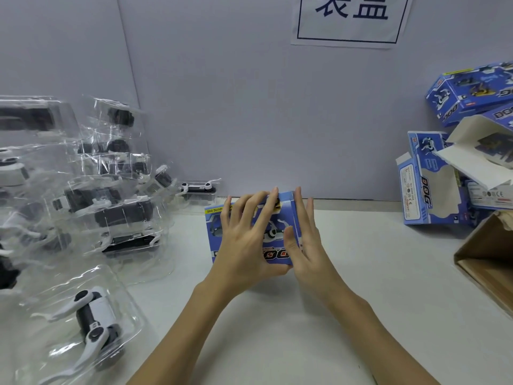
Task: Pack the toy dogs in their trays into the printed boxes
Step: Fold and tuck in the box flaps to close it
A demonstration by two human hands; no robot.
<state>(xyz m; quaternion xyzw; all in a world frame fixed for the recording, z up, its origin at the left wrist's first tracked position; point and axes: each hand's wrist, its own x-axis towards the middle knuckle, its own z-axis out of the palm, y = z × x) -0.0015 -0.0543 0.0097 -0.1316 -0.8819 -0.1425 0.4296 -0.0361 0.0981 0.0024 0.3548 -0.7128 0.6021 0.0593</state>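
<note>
Box — blue, printed — sits on the white table at centre, near the back wall, held between both hands. Left hand lies flat over the printed face, fingers spread and straight, tips reaching the far top edge. Right hand presses the right end of the box, fingers straight and close together, thumb on the face. Whether a tray is already inside cannot be told; the box's window is mostly covered by the hands.

Trays of clear plastic, each with a toy dog, are heaped at the left, one lying nearest the camera. More boxes, some with flaps open, are piled at the right beside a brown carton.

Judgement: the step in hand looks like closing the right end flap. Risks — the flap tab may buckle or miss its slot if pushed at an angle; uneven pressure from the flat left hand could crush the face; the box could slide toward the wall, since nothing braces it behind.
</note>
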